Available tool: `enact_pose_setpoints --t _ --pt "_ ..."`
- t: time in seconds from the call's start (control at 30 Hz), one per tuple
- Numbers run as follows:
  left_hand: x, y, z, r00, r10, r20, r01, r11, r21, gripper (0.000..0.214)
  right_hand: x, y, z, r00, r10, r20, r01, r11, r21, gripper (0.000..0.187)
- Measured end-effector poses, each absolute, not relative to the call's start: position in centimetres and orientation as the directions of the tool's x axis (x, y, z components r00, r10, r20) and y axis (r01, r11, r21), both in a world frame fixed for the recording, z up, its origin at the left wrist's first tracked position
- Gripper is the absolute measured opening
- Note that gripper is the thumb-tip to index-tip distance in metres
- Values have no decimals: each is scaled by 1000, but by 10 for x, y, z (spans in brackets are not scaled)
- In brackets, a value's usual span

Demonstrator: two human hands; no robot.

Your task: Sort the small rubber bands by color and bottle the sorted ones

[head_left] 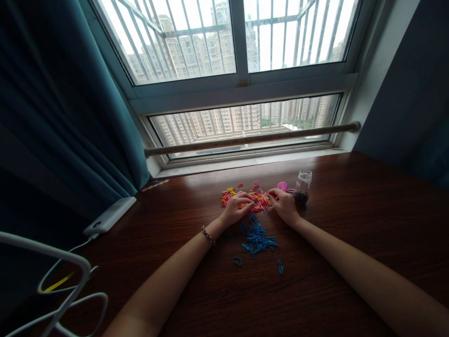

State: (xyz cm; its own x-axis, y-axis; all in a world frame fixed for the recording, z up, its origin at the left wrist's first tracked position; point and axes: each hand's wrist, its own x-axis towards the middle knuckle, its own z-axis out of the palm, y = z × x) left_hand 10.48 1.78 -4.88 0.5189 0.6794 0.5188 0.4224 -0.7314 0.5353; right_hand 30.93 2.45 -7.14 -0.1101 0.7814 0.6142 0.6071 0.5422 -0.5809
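A loose pile of small elastic bands (259,201) in pink, red, orange and yellow lies on the brown table. My left hand (238,207) rests over its middle, thumb and fingertips drawn together; a blue speck shows right by the tips. At the right edge of that pile, my right hand (283,206) has its thumb and forefinger pinched. Whatever either hand grips is too small to make out. Nearer to me, between my forearms, lies a heap of blue elastic bands (257,238), with one stray blue band (237,261) and another blue band (280,267) in front.
Just beyond my right hand stand a clear jar (303,185) with dark contents at its bottom and a pink scoop (282,186). A white power bank (110,216) with a cable lies at the left, near the blue curtain (105,117). A window rises behind the table (351,201).
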Motion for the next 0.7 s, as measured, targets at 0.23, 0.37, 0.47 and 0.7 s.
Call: enact_pose_setpoints --t 0.23,0.37,0.47,0.7 --pt "107 19 -55 551 649 524 611 -742 277 23 294 -3 -62 -515 527 676 505 824 -258 16" --pt "110 19 -59 565 685 460 691 -697 192 25 289 -16 -59 -684 424 594 416 895 -159 17" --pt "110 19 -59 551 704 447 732 -666 146 25 292 -8 -60 -448 614 650 590 749 -301 25" --pt "111 14 -56 596 677 432 738 -674 38 25 306 27 -76 146 863 484 572 326 -752 27"
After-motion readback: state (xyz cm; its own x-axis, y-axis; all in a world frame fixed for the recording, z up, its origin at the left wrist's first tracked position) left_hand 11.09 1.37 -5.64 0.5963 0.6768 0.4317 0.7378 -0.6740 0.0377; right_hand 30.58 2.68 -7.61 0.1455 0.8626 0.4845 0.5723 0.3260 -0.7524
